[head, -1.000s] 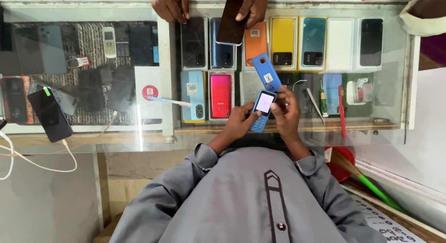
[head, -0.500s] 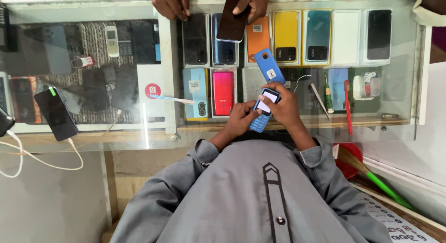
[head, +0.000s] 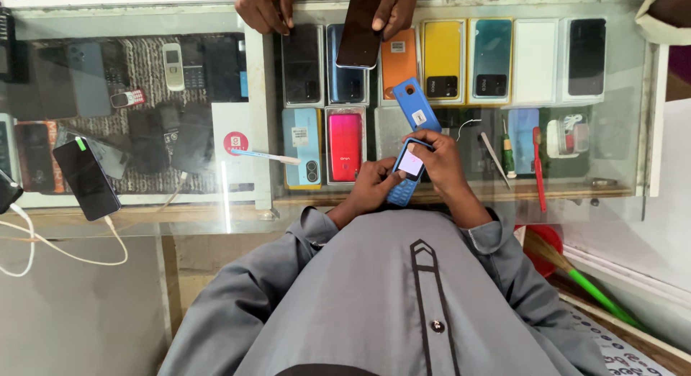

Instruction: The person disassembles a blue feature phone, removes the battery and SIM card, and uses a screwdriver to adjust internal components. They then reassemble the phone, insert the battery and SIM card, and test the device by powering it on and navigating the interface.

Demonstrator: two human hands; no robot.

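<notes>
A small blue keypad phone with a lit white screen is held in both hands over a glass counter. My left hand grips its lower left side, thumb on the keys. My right hand wraps the upper right side. Just beyond it, a blue back cover lies flat on the glass. Across the counter, another person's two hands rest on the far edge, one holding a dark smartphone.
Under the glass lie rows of phones and coloured phone boxes. A black phone charges on a white cable at left. A white pen, screwdrivers and a red tool lie on the counter. A green-handled broom leans at right.
The view shifted slightly. My hands stay on the blue phone, drawing it a little lower and nearer my body. The person opposite still holds the dark smartphone.
</notes>
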